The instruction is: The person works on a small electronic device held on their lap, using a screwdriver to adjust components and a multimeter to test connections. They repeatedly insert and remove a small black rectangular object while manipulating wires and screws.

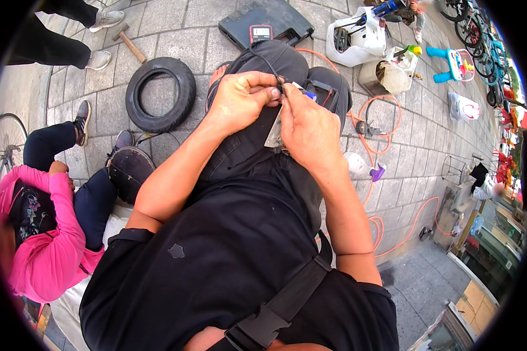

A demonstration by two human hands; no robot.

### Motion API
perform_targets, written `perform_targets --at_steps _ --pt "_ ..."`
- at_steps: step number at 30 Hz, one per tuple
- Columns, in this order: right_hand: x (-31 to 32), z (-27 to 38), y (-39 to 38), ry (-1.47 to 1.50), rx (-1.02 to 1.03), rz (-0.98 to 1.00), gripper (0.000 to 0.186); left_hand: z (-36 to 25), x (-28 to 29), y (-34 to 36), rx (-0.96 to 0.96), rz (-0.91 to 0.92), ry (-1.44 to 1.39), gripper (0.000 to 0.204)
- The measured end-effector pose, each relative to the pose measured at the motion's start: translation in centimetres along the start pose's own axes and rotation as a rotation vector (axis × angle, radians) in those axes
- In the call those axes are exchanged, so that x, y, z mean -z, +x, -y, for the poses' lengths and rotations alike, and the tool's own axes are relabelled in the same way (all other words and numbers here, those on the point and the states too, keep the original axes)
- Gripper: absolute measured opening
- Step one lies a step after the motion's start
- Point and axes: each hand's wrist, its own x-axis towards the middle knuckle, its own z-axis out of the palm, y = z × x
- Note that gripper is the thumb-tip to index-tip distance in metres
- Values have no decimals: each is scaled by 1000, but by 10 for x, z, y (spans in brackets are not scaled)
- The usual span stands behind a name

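Note:
Over my lap, my left hand and my right hand meet, both closed in a pinch. Between their fingertips is a thin black cable, which loops up over my knee. The exact spot they pinch is partly hidden by the fingers. Below the right hand, a flat greyish metal-looking piece lies against my dark trousers. Something small and blue shows just beyond the right fingers; its kind is unclear. Past my knees, a red-framed multimeter rests on a black plastic tool case.
A tyre and a hammer lie on the paving to the left. White cut-open containers with tools stand at the far right. An orange hose winds along the right. A person in pink sits at left; another person's shoes stand beyond.

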Motion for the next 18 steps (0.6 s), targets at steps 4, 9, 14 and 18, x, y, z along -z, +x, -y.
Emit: perform_targets --at_steps 4,9,14,18 --pt "4 0 1 -34 14 50 37 -1 0 1 12 3 30 22" --pt "5 5 1 -95 -4 104 38 4 1 3 17 12 -24 22" --pt "9 0 7 164 -162 143 35 4 8 7 25 76 -29 25" --pt "12 -1 9 263 -243 196 35 -3 8 6 37 87 8 26"
